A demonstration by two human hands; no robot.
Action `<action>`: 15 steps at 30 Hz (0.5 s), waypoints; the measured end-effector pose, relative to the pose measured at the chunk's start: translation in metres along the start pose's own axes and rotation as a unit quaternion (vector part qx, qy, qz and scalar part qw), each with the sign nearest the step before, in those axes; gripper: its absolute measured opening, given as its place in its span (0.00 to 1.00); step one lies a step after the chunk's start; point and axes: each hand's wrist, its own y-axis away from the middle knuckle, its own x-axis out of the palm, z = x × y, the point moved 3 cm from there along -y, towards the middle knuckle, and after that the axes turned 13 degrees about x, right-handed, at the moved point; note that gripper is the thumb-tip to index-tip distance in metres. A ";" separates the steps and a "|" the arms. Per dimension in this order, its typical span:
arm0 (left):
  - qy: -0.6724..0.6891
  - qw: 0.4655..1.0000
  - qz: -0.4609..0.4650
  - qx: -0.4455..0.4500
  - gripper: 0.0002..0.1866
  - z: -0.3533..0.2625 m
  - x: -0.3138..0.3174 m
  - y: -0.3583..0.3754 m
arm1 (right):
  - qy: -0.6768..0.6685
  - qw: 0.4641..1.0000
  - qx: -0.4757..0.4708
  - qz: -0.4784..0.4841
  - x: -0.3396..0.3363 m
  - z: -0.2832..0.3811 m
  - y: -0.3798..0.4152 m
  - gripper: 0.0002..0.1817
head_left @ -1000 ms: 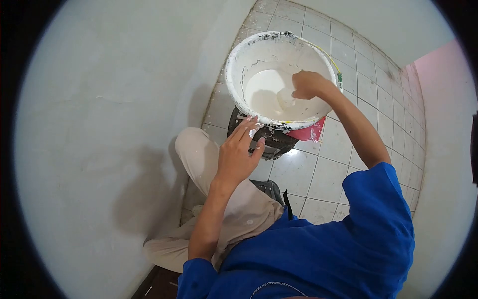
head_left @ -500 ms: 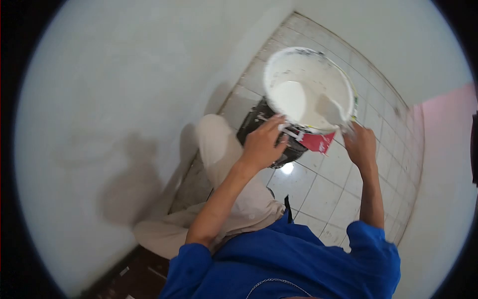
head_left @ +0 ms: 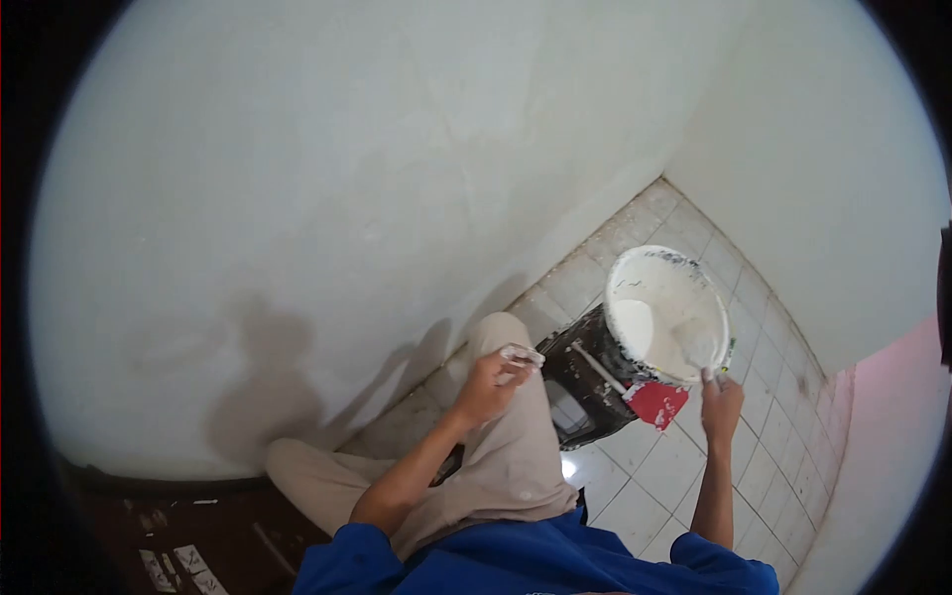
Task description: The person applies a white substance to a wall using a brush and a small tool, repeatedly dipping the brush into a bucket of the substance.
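Note:
My right hand [head_left: 722,405] is closed at the near right rim of a white bucket [head_left: 716,297]. It grips what looks like a putty knife [head_left: 697,342], whose flat greyish blade reaches down inside; the outline is faint. White paste or paint [head_left: 632,327] lies in the bucket. My left hand [head_left: 488,390] is raised over my knee with curled fingers. White smears cover its fingertips, and I cannot make out what is between them. A red-bladed scraper [head_left: 656,403] with a pale handle rests against the dark container [head_left: 575,392] beside the bucket.
Grey-white floor tiles [head_left: 643,461] run into a corner between two pale walls [head_left: 377,198]. My bent knee [head_left: 501,342] is close to the dark container. A dark brown surface [head_left: 109,516] with white scraps lies at lower left.
My left hand has drawn back from the bucket's rim toward my knee. The right hand stays at the rim. The view has shifted, so the bucket appears lower and further right.

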 end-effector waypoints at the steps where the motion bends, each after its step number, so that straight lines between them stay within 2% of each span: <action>1: 0.024 0.999 -0.039 -0.011 0.13 -0.002 -0.018 0.015 | -0.044 0.998 0.037 0.017 0.004 0.003 -0.001 0.18; 2: 0.048 0.995 -0.081 -0.022 0.11 -0.004 -0.033 0.031 | -0.139 0.986 0.078 0.041 0.009 0.011 0.002 0.18; 4: 0.073 0.984 -0.158 -0.027 0.10 -0.007 -0.065 0.058 | -0.320 0.930 0.156 0.088 0.022 0.043 0.005 0.17; 6: 0.080 0.969 -0.234 -0.020 0.10 -0.008 -0.096 0.087 | -0.399 0.899 0.151 0.101 0.035 0.081 0.011 0.17; 10: 0.002 0.934 -0.354 -0.058 0.10 -0.005 -0.150 0.146 | -0.545 0.815 0.103 0.166 0.075 0.161 0.031 0.16; 12: -0.028 0.919 -0.386 -0.076 0.12 -0.008 -0.170 0.172 | -0.545 0.822 0.021 0.166 0.100 0.201 0.057 0.17; 14: -0.017 0.894 -0.436 -0.102 0.11 -0.014 -0.180 0.196 | -0.576 0.780 0.012 0.244 0.126 0.235 0.090 0.17; 15: -0.041 0.886 -0.440 -0.141 0.11 -0.013 -0.183 0.205 | -0.603 0.731 0.052 0.315 0.140 0.245 0.102 0.17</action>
